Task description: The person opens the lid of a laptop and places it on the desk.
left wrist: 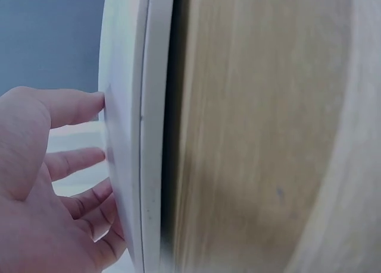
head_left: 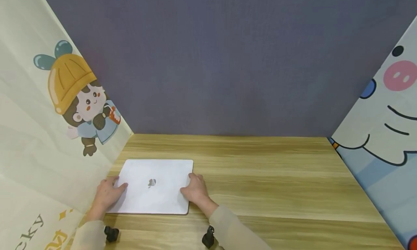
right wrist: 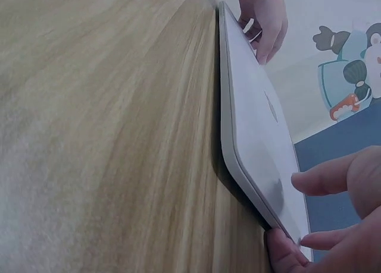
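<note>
A closed silver laptop (head_left: 140,198) with a mirror-like apple logo lies flat on the left part of the table. At its left edge, my left hand (head_left: 107,194) has the thumb over the lid and the fingers along the side. The left wrist view shows that thumb (left wrist: 77,106) meeting the lid. On the opposite edge sits my right hand (head_left: 196,189), its thumb reaching over the lid. One right fingertip (right wrist: 283,249) is tucked against the laptop's lower edge in the right wrist view. Both hands hold the laptop by its short sides.
The wood-grain table (head_left: 277,192) extends to the right of the laptop. A dark grey panel (head_left: 228,61) stands behind it. Printed cartoon curtains hang at the left (head_left: 26,134) and right (head_left: 391,134). A small black device (head_left: 111,234) is worn near each wrist.
</note>
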### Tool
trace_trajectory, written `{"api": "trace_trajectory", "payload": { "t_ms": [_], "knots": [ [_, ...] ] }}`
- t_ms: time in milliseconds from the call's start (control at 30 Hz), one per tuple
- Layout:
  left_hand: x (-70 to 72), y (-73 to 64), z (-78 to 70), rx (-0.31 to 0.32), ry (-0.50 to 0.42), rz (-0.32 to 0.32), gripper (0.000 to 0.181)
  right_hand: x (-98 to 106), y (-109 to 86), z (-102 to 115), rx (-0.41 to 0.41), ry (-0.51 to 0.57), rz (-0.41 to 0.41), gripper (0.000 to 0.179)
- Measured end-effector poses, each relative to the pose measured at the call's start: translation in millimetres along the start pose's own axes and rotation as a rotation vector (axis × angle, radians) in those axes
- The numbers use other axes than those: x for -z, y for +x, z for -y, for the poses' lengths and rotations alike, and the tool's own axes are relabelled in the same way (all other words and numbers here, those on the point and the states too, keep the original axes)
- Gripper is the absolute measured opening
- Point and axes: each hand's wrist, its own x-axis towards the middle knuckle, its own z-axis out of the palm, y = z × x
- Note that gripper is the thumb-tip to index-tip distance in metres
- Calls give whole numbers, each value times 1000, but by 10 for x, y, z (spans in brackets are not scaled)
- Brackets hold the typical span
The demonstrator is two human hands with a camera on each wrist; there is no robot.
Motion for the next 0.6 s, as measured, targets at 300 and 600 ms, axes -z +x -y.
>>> {"api": "trace_trajectory", "payload": {
  "t_ms": [300, 600],
  "knots": [
    [-33, -29, -99, -28, -14, -4, 60, 18, 11, -3, -7, -114, -14, 64],
    [-71, -56, -187, 1, -36, 5, 61, 60, 13, -21, -20, -139, -8, 56]
  ]
}}
